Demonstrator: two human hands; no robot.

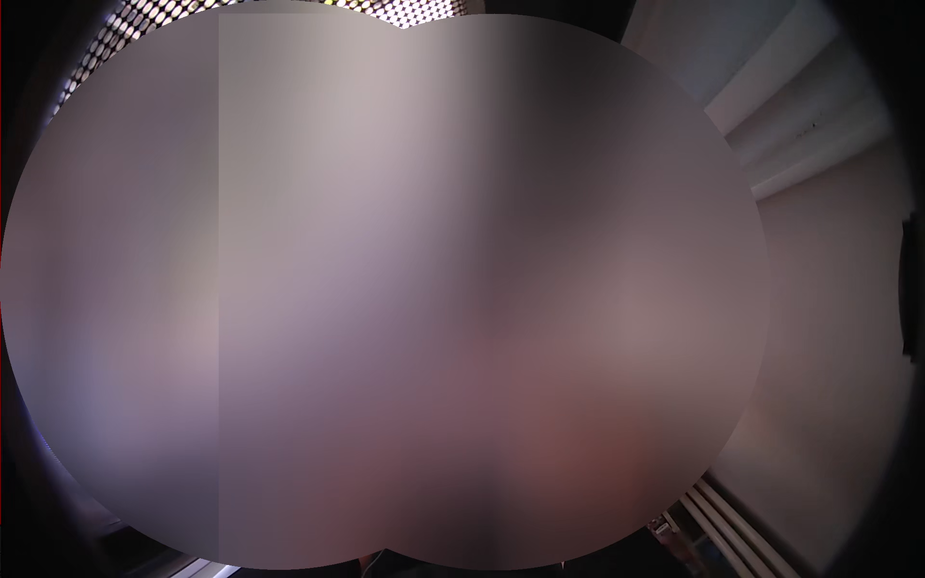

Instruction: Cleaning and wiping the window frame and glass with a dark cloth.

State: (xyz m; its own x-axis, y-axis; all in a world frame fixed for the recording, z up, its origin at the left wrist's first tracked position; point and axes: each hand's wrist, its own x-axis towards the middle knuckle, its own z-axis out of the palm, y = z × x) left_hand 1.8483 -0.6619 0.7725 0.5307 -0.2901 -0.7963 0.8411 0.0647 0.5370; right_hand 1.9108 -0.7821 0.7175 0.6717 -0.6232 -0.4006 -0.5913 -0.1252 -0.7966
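Note:
Two large overlapping blurred areas cover most of the head view, from the left edge to right of the middle. Neither my left hand nor my right hand can be made out. Whatever lies directly before me is hidden by the blur. Around its rim only narrow parts of the surroundings show.
A perforated, brightly backlit screen (419,10) shows along the top left. Pale ridged panels (788,87) slant across the upper right, above a plain greyish surface (831,289). Several light parallel bars (744,531) run at the lower right. A dark object (909,287) sits at the right edge.

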